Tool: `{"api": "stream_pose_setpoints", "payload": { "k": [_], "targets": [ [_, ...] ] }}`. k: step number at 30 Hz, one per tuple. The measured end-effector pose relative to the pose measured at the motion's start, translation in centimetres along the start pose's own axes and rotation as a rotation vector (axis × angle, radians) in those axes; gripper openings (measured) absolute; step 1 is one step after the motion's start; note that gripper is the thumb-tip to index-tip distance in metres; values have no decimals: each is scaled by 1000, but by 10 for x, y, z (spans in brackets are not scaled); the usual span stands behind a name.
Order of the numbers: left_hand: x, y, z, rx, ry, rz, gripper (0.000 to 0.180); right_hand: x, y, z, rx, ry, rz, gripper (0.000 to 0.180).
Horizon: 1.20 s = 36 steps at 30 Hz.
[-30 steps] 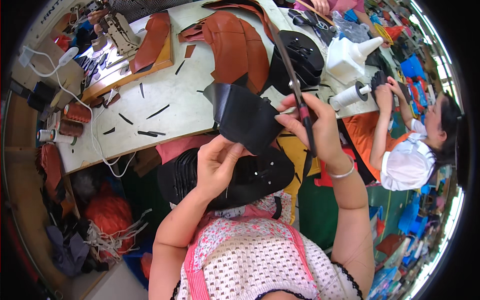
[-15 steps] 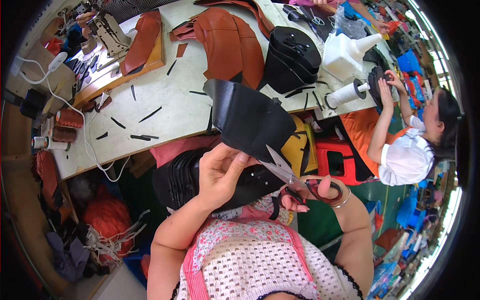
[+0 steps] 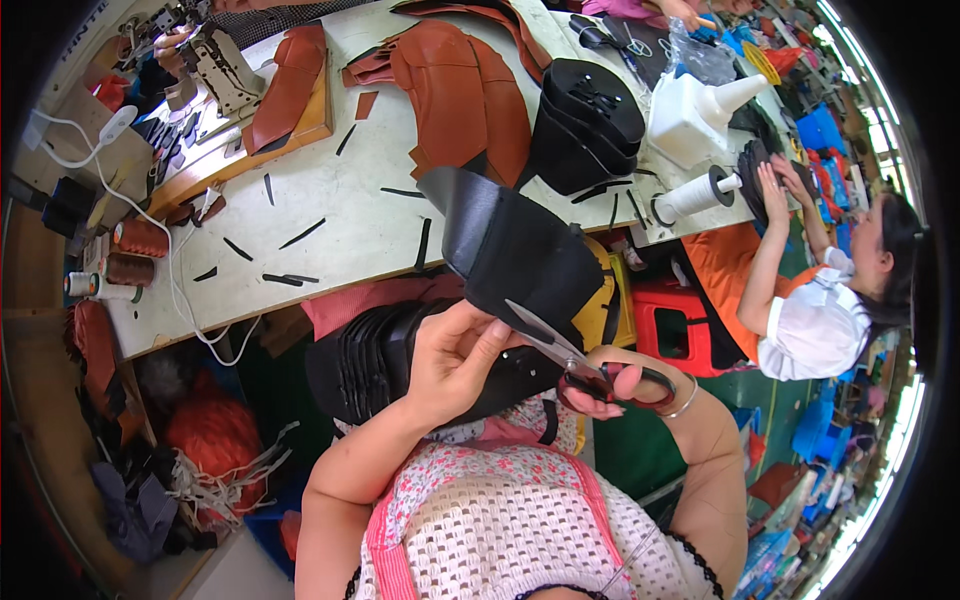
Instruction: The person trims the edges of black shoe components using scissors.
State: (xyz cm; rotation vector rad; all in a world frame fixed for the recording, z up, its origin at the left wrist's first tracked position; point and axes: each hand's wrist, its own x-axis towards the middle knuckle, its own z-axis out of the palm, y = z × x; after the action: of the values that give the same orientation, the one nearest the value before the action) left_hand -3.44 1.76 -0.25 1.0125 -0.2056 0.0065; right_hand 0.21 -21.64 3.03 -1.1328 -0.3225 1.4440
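My left hand (image 3: 456, 362) pinches the lower edge of a curved black leather piece (image 3: 530, 255), holding it up at the table's front edge. In my right hand (image 3: 632, 388) is a pair of scissors (image 3: 572, 362) with dark red and black handles, thumb and fingers through the loops. Their blades point up and left and lie against the lower edge of the leather piece, close to my left fingertips. Whether they are biting into the edge I cannot tell. Below, a stack of black leather pieces (image 3: 375, 365) rests by my lap.
The white table (image 3: 330, 190) bears thin black strips (image 3: 302, 233), brown leather panels (image 3: 460, 100), black leather pieces (image 3: 585, 130), a white bottle (image 3: 690, 120) and a white thread spool (image 3: 695, 195). Thread cones (image 3: 135, 237) stand at left. A person (image 3: 815, 300) works at right near a red stool (image 3: 665, 325).
The scissor blades have drawn closer together and moved left along the lower edge. The leather piece has tilted a little, its right side lower. The person at right has moved their hands.
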Motion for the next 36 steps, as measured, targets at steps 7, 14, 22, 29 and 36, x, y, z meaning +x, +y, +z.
{"api": "stream_pose_setpoints", "payload": {
  "k": [7, 14, 22, 29, 36],
  "targets": [
    [2, -2, 1, 33, -51, -33, 20, 12, -12, 24, 47, 150, -86, 87],
    [0, 0, 2, 99, -11, -31, 16, 7, -7, 22, 61, 91, 29, 78],
    [1, 3, 3, 116, 1, -2, 15, 8, -18, 30, -8, 203, -6, 71],
    [-2, 18, 2, 130, 27, 80, 15, -15, -36, 19, -696, 945, -416, 40],
    [-10, 29, 25, 268, -22, 86, 18, -8, -87, 38, -429, 912, -698, 40]
  ]
}}
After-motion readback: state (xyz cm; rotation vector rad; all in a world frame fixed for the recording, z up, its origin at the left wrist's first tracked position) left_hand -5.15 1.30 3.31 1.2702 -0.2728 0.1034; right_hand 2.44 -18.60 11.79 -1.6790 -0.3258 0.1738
